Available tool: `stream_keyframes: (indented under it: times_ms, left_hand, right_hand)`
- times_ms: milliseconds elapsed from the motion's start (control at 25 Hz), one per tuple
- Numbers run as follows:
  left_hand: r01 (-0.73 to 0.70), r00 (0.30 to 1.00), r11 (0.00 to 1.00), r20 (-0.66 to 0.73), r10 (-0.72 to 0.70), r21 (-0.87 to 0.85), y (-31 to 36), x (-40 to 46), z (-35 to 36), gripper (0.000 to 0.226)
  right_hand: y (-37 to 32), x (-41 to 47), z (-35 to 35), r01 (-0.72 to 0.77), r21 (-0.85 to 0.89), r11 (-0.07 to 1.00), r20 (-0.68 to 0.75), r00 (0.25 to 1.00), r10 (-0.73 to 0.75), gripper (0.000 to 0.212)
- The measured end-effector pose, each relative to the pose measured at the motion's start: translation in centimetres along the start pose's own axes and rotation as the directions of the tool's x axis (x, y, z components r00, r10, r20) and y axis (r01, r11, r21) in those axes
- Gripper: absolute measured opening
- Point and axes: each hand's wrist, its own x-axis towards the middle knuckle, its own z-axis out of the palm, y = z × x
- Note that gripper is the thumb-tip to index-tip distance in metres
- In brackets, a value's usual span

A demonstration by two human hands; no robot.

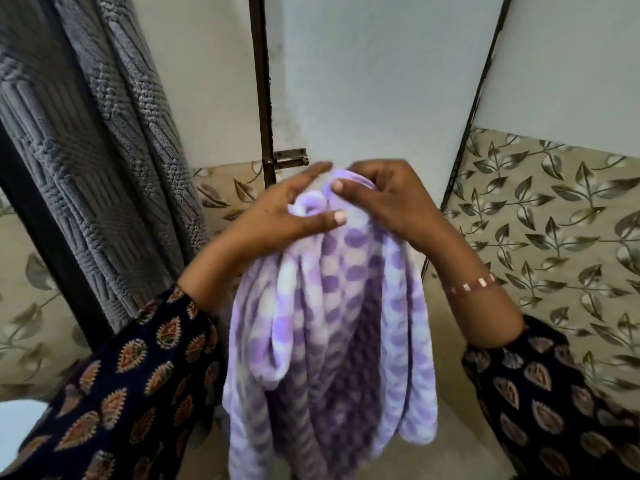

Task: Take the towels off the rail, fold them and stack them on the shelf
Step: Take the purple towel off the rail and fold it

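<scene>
A purple and white checked towel (pixel 332 334) hangs bunched in long folds in front of me, its lower end out of view at the bottom. My left hand (pixel 280 216) pinches its gathered top edge from the left, thumb across the cloth. My right hand (pixel 388 199) grips the same top edge from the right, fingers curled over it. A grey ribbed towel (pixel 90 140) hangs at the left, its top out of view. No rail or shelf shows.
A white door (pixel 363 81) with a dark frame and a metal latch (pixel 289 159) stands straight ahead. Leaf-patterned tiles (pixel 554 216) cover the lower walls at right and left. A dark vertical bar (pixel 45 237) runs beside the grey towel.
</scene>
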Motion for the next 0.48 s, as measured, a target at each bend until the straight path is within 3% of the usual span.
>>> stream_keyframes:
  times_ms: [80,160,240,360,480]
  left_hand:
    - [0.008,1.000,1.000,-0.029,-0.008,-0.008,0.5,-0.3,1.1,0.034]
    - [0.027,0.983,0.991,-0.174,-0.050,-0.131,1.0,-0.6,1.2,0.007]
    - [0.024,0.944,0.979,-0.317,-0.089,-0.202,0.8,-0.7,0.6,0.017]
    - [-0.027,0.872,0.934,-0.465,-0.153,-0.357,0.8,-1.0,-0.5,0.022]
    - [-0.086,0.817,0.887,-0.541,-0.197,-0.453,0.9,-1.3,-2.5,0.024]
  right_hand:
    - [-2.4,1.3,0.7,0.077,-0.062,0.995,0.028,0.997,-0.075,0.041]
    - [-2.6,1.4,1.1,0.037,-0.009,0.999,0.024,0.999,-0.037,0.032]
    - [-0.5,0.4,1.0,-0.100,0.131,0.986,0.064,0.994,0.092,0.027]
    - [4.4,-3.0,1.6,-0.344,0.230,0.910,0.148,0.937,0.317,0.048]
    - [8.8,-7.2,2.8,-0.571,0.202,0.795,0.221,0.818,0.532,0.031]
